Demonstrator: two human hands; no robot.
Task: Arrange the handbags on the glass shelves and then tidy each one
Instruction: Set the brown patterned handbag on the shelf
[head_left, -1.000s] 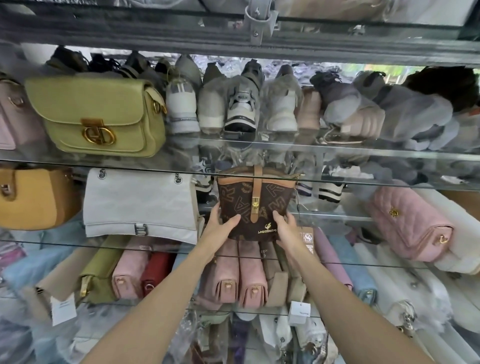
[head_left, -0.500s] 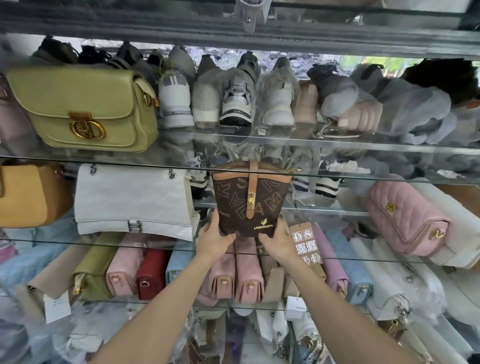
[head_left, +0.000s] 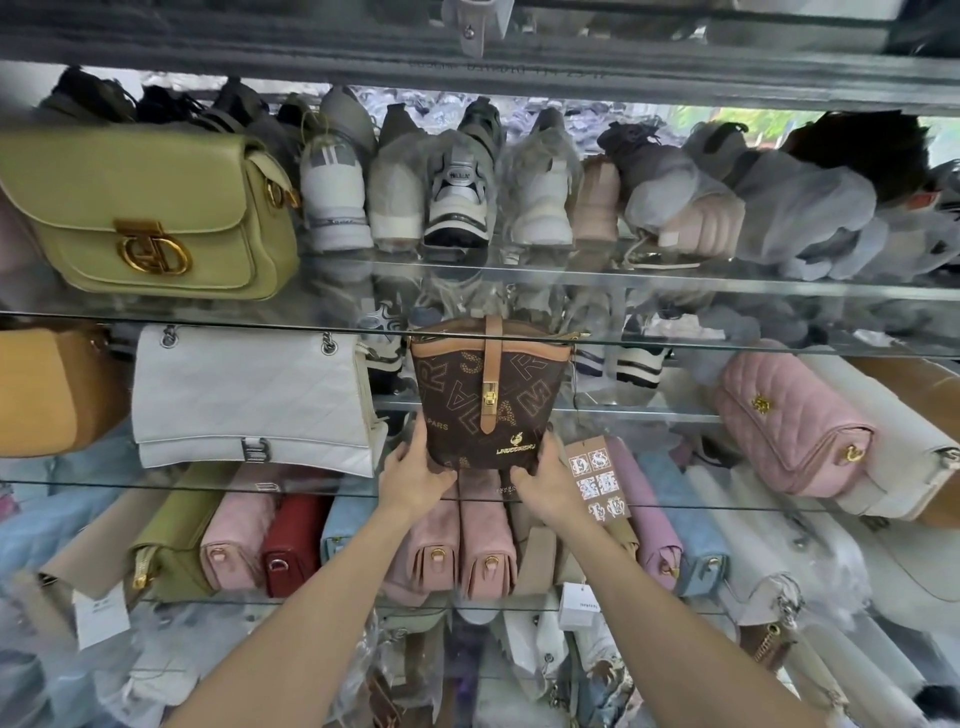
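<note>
Fingers of your L hand (head_left: 415, 480) & R hand (head_left: 545, 480) clamp brown monogram leather bucket bag (head_left: 488, 400) upright at glass shelf (head_left: 182, 486) front edge.

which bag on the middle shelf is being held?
The brown lettered bag, gripped low by left hand and right hand; the white bag and pink bag sit untouched.

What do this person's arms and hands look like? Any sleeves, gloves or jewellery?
Both forearms are bare as far as the view shows: no sleeves reach them. The left hand and right hand wear no gloves, and no rings, watch or bracelets show on the visible sides of the hands and wrists.
</note>
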